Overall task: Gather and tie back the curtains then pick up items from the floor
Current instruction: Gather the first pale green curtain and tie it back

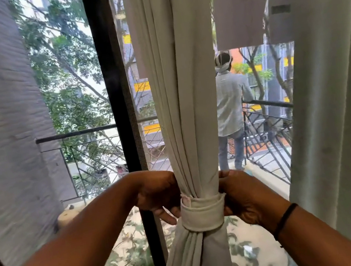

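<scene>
Beyond the window glass [73, 84] lies a railed balcony [91, 133]. Both hands grip the tie-back band [203, 215] around the gathered curtain [185, 108]: left hand [159, 193] and right hand [242, 196] pinch its 2 ends.

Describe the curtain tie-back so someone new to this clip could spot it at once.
Start at the black window frame; just right of it hangs the gathered pale curtain. Low on that bundle, between the left hand and right hand, the tie-back is the only horizontal band, wrapped around the vertical folds.
</scene>
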A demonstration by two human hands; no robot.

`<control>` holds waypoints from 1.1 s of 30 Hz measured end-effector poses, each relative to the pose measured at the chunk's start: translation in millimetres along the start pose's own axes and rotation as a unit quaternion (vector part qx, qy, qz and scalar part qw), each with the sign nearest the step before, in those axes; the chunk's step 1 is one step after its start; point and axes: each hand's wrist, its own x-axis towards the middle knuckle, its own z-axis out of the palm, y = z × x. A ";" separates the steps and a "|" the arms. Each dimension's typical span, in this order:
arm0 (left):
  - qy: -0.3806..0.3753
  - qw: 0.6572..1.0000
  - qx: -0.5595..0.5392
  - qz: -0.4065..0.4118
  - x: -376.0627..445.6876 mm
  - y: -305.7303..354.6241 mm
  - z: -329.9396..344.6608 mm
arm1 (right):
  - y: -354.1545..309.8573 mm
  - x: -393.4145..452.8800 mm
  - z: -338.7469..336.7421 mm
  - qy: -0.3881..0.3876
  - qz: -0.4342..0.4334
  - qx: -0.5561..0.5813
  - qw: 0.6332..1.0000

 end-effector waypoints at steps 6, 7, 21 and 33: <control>0.029 0.998 -0.042 0.024 8.6 18.4 14.5 | 3.6 3.6 -19.1 0.025 -0.047 0.018 0.998; 0.088 0.991 -0.079 0.065 7.3 20.9 20.2 | 3.5 5.7 -23.5 0.031 -0.053 0.017 0.998; 0.403 0.815 -0.297 0.291 101.2 27.0 92.1 | 2.3 22.5 -81.8 0.070 -0.156 -0.020 0.985; 0.145 0.817 -0.434 0.352 112.5 23.9 85.6 | 19.2 25.4 -145.2 -0.088 -0.442 -0.402 0.798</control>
